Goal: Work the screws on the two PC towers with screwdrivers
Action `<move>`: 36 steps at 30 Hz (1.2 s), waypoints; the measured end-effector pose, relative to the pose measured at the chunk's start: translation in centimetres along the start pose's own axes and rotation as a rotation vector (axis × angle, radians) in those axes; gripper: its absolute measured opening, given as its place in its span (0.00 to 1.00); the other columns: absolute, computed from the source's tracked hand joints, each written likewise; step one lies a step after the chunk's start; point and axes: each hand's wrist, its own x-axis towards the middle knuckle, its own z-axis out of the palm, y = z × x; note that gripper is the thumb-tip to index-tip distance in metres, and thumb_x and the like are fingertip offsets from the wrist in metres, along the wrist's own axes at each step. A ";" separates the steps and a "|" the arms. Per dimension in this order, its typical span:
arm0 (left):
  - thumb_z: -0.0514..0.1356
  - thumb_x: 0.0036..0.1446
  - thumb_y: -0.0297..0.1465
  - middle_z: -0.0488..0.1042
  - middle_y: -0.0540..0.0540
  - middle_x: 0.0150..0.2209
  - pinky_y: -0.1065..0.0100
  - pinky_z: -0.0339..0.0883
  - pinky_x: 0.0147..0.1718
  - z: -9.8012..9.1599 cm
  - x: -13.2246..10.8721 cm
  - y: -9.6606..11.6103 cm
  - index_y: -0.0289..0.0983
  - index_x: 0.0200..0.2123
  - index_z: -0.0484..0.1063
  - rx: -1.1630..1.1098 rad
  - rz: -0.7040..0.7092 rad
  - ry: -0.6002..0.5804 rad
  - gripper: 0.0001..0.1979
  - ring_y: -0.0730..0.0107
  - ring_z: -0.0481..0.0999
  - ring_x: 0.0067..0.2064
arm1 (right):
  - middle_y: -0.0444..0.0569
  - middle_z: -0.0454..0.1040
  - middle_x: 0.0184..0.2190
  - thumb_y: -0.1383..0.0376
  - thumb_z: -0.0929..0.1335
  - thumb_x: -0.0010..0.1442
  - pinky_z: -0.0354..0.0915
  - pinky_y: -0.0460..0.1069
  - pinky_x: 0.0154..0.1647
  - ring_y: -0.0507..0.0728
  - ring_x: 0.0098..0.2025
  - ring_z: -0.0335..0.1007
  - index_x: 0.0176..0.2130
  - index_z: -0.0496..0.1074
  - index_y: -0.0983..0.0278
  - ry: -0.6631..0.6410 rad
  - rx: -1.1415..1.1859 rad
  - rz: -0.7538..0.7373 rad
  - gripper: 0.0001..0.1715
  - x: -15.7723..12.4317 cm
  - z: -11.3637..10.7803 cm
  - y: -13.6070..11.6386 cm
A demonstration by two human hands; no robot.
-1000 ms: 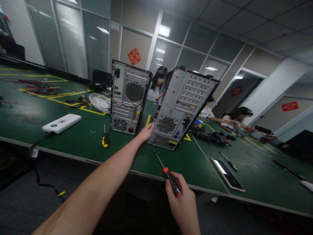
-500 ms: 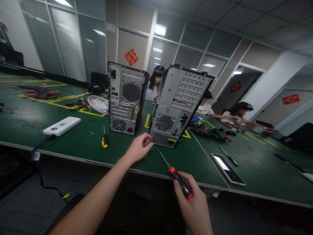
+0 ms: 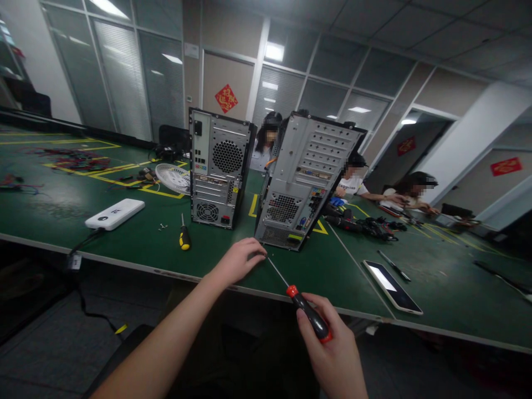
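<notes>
My right hand [image 3: 328,338] is wrapped round the black and red handle of a screwdriver [image 3: 310,313], whose thin shaft points away and to the left. At the tip of that shaft, the fingers of my left hand [image 3: 241,260] are pinched together. What they hold, if anything, is too small to make out. Just beyond them stands a tilted grey computer case [image 3: 285,205], its back panel facing me. Left of it, a second computer case [image 3: 210,191] is upright. A yellow and black screwdriver [image 3: 184,235] lies beside that one, near several small screws [image 3: 162,226].
A white power bank [image 3: 116,214] with a cable lies at the left on the green table [image 3: 141,244]. A phone [image 3: 393,285] and a pen [image 3: 394,266] are at the right. Black cables [image 3: 380,227] and a white basket [image 3: 172,178] sit farther back. Several people work across the table.
My left hand has moved slightly right and down, bringing its fingertips to the screwdriver's tip, and they have closed. The right hand still holds the screwdriver. The view has shifted a little.
</notes>
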 end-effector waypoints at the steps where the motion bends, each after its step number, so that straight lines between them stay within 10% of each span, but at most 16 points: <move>1: 0.62 0.66 0.32 0.79 0.45 0.43 0.61 0.70 0.51 0.0 0.0 0.0 0.40 0.41 0.80 0.002 0.001 -0.001 0.06 0.63 0.78 0.47 | 0.48 0.82 0.33 0.53 0.68 0.64 0.71 0.44 0.29 0.56 0.31 0.80 0.45 0.78 0.60 -0.001 -0.002 0.007 0.16 0.0 0.0 0.0; 29: 0.59 0.67 0.29 0.80 0.43 0.46 0.63 0.70 0.52 0.1 -0.1 -0.2 0.41 0.43 0.81 0.010 0.054 -0.144 0.09 0.63 0.78 0.50 | 0.51 0.84 0.46 0.54 0.71 0.60 0.77 0.51 0.49 0.62 0.48 0.83 0.48 0.82 0.58 -0.040 -0.009 0.015 0.19 0.3 -1.8 1.4; 36: 0.65 0.62 0.29 0.83 0.45 0.44 0.63 0.74 0.49 0.2 0.0 -0.1 0.40 0.46 0.80 -0.162 -0.137 -0.129 0.10 0.64 0.82 0.46 | 0.51 0.84 0.41 0.51 0.71 0.60 0.76 0.48 0.40 0.60 0.39 0.83 0.45 0.82 0.60 -0.014 0.002 0.051 0.19 0.5 -1.5 0.9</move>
